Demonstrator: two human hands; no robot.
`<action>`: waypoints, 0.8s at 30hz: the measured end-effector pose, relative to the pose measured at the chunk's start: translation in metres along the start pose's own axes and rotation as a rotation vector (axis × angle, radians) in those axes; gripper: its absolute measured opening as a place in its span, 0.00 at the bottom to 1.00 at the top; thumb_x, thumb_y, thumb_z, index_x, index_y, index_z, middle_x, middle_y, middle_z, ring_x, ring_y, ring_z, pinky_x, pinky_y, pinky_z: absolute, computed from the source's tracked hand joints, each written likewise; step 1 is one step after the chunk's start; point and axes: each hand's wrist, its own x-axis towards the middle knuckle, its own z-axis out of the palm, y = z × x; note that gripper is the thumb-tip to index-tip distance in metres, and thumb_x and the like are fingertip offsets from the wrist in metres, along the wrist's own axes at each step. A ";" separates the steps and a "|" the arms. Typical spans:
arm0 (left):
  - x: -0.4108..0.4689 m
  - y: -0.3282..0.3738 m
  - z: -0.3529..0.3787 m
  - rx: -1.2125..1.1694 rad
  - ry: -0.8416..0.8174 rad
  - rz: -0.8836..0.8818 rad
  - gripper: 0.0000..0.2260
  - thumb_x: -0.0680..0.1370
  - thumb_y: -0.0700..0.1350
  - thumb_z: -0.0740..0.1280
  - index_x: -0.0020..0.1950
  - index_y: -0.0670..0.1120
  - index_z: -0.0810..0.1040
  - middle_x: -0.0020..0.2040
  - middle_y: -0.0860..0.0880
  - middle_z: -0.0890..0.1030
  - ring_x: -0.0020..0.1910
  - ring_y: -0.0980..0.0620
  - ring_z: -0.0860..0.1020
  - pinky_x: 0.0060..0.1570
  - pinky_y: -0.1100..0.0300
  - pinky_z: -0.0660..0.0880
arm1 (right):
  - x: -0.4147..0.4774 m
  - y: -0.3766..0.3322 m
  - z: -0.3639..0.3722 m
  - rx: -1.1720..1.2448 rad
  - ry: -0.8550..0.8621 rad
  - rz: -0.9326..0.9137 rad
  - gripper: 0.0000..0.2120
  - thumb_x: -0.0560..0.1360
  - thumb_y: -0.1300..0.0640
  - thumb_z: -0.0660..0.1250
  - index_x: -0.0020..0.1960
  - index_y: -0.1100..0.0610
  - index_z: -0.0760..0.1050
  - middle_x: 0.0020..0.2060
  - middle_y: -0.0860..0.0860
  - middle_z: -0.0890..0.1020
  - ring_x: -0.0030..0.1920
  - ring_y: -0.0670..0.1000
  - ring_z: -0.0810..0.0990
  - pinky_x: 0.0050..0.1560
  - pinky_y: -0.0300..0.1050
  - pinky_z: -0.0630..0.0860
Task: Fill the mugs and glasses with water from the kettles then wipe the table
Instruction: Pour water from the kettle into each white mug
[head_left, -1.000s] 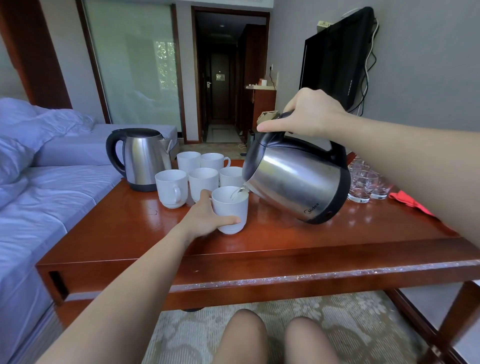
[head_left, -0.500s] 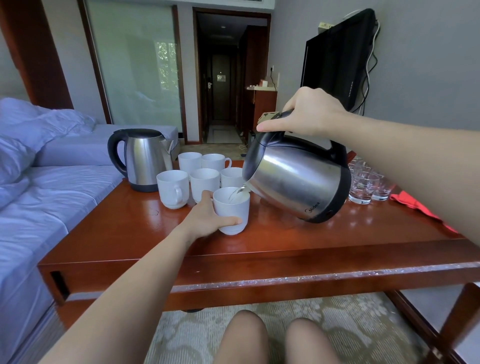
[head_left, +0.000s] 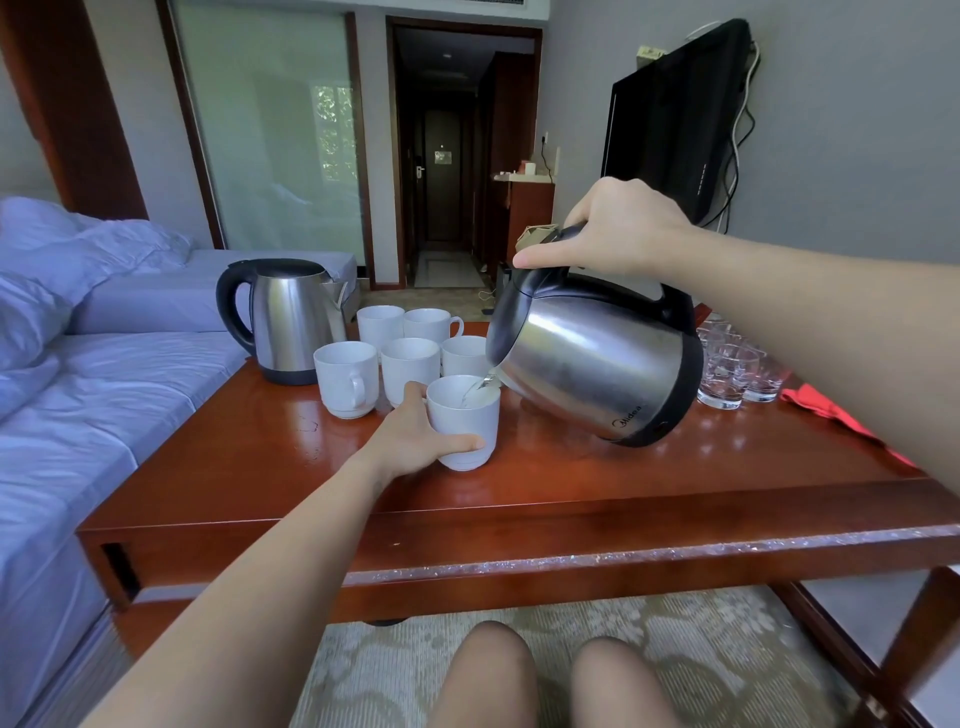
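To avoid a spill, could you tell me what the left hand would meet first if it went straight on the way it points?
The left hand grips the front mug; pushed on, that mug would probably meet the white mug behind first, under the tilted kettle. Depth is unclear.

Bed (head_left: 104, 395) left, wall-mounted television (head_left: 670, 135) right, dim hallway (head_left: 447, 156) beyond.

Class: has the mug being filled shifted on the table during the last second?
No. The mug keeps the same place just in front of the other mugs, gripped by the left hand.
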 end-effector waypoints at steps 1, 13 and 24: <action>0.000 0.000 0.000 0.004 -0.002 -0.001 0.37 0.67 0.57 0.78 0.65 0.50 0.59 0.62 0.51 0.71 0.61 0.49 0.73 0.56 0.54 0.74 | 0.000 0.000 0.000 -0.001 0.000 0.000 0.33 0.62 0.22 0.68 0.37 0.54 0.83 0.25 0.48 0.74 0.31 0.48 0.72 0.31 0.42 0.65; 0.001 -0.003 0.000 -0.007 0.009 -0.025 0.37 0.65 0.59 0.80 0.63 0.51 0.60 0.55 0.49 0.77 0.51 0.48 0.77 0.45 0.56 0.75 | -0.006 0.003 0.004 0.045 0.012 0.046 0.35 0.62 0.24 0.69 0.29 0.57 0.70 0.23 0.49 0.65 0.29 0.50 0.66 0.31 0.44 0.62; -0.009 0.007 0.007 -0.091 0.071 0.001 0.31 0.67 0.55 0.79 0.62 0.55 0.66 0.61 0.54 0.75 0.59 0.52 0.74 0.56 0.57 0.70 | -0.029 0.041 0.028 0.370 0.070 0.269 0.32 0.65 0.31 0.74 0.25 0.56 0.68 0.15 0.43 0.67 0.25 0.51 0.68 0.32 0.44 0.64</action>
